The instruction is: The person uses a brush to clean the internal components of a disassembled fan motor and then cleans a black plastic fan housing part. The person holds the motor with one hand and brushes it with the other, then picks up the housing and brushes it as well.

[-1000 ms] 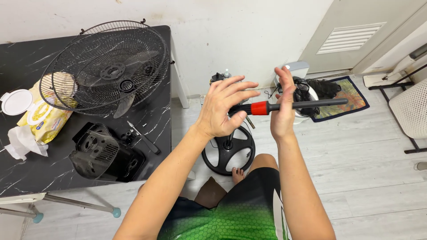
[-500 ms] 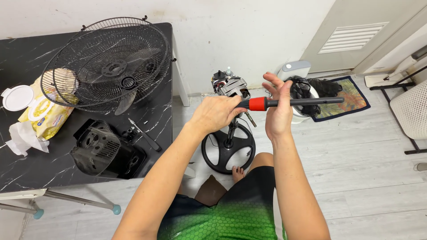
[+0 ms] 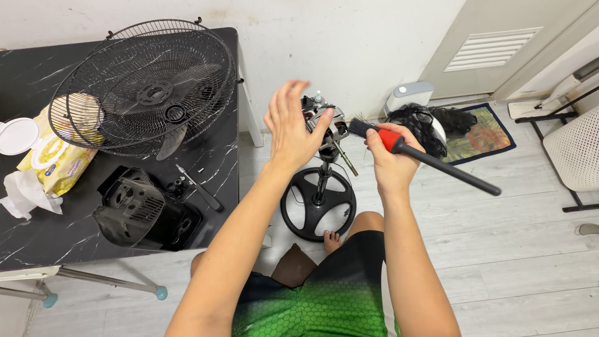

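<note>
1. The right hand's grip point(image 3: 388, 159) is closed around a brush point(image 3: 417, 153), fingers wrapped about the red collar just behind the bristles.
2. The brush has a dark tuft of bristles pointing up and to the left, and a long black handle that slants down to the right, well past the hand and over the pale plank floor point(image 3: 511, 249).
3. The left hand point(image 3: 292, 131) holds nothing: its fingers are spread and raised, palm turned toward the brush, just beside the bristles but apart from them.
4. Between and behind the two hands stands a bare fan motor point(image 3: 326, 120) on a thin pole, which rises from a round black spoked base point(image 3: 318, 205) on the floor. The left thumb overlaps the motor in this view; I cannot tell whether it touches.
5. A bare foot point(image 3: 331, 238) shows at the base's near rim, and green and black shorts point(image 3: 324, 299) fill the bottom of the view.
6. To the left is a black marbled worktop point(image 3: 37, 231). Near its far right corner lie stacked wire fan guards point(image 3: 146, 87).
7. Toward the near edge sits a black plastic motor cover point(image 3: 140, 215), with a screwdriver point(image 3: 198, 187) just to its right, close to the right edge.
8. At the left edge lie a yellow pack of wipes point(image 3: 53, 159) with its white lid open, and a crumpled white tissue point(image 3: 25, 193).
</note>
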